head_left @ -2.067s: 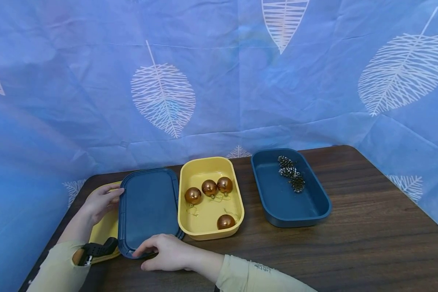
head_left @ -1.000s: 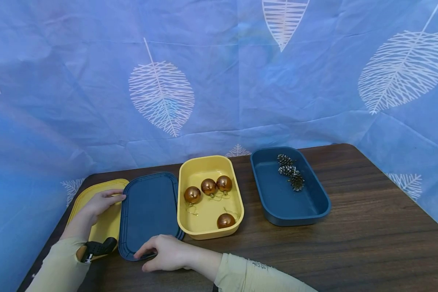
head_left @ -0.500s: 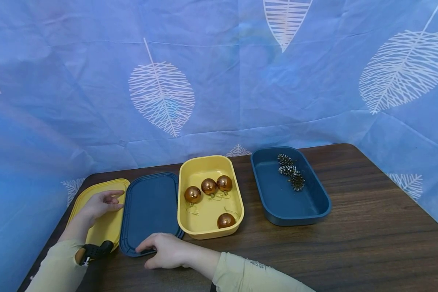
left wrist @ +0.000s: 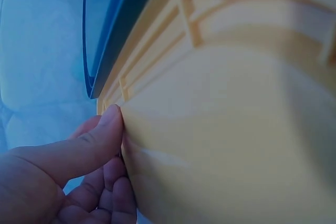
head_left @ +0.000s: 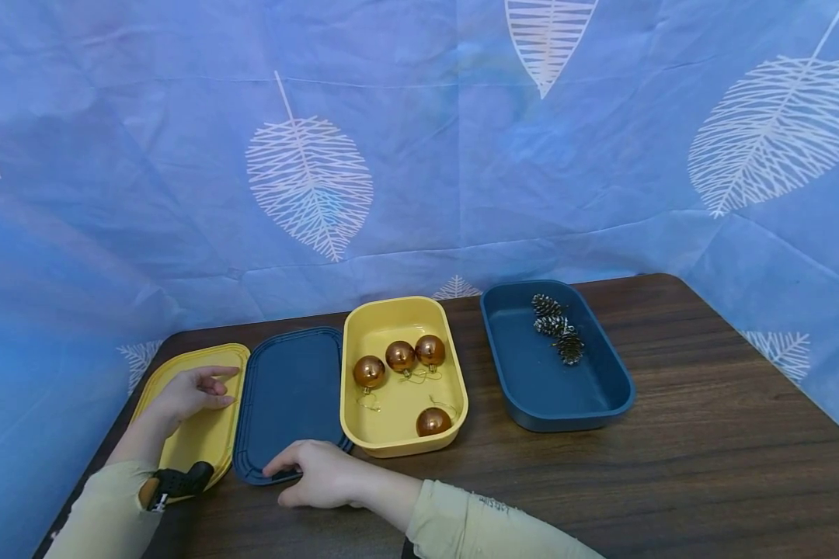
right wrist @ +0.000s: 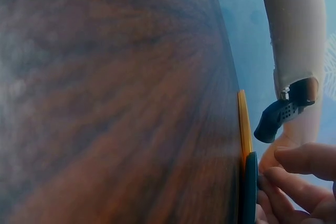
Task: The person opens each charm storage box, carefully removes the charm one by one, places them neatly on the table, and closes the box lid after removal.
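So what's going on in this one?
A person has the right hand at the near edge of a blue lid and the left hand over the yellow lid beside it. Both boxes are uncovered: the yellow box holds four shiny baubles, the blue box three pine cones.

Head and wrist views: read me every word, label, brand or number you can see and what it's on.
Right sleeve: a line of dark lettering, too small and blurred to read.
Yellow box, blue box, yellow lid, blue lid: no text seen.
Backdrop: white leaf prints, no words.
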### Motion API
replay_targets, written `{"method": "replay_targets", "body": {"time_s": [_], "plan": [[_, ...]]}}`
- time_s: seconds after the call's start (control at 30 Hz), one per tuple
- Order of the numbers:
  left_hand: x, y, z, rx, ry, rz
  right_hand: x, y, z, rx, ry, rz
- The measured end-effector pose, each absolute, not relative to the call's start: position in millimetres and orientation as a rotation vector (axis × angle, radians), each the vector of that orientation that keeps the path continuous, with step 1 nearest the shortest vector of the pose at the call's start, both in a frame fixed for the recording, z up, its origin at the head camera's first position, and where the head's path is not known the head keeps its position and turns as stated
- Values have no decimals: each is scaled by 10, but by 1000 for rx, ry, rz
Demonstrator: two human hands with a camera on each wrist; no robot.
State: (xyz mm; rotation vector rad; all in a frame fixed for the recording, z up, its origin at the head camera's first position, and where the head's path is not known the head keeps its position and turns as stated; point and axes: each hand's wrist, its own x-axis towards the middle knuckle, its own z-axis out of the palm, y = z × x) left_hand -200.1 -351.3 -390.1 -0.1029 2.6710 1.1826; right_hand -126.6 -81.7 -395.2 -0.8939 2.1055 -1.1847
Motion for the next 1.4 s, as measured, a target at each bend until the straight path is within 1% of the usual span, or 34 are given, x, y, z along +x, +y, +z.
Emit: {"method": "replay_targets", "body": {"time_s": [0.4,0.67,0.83,1.1,1.4], "plan": [[-1983,-3508,-3881,-95,2676,1143,-1277,-849,-3973,-890,2139,-1179],[-1989,-3412,-3804,-55,2730,1071,-1284,-850,-3984,-888,2133,-1204],[-1975,-3281,-3688,-37,2749,1070,-1266,-822,-3943,-927,2127,-1242],[-1860,-3002,-3511,89,2780,1246,-1232,-722,-3804,-1176,2217,-1121],[-1771,-2583,-3418,160,2757,1428,-1180,-465,-3667,-1176,2098,-1265]]}}
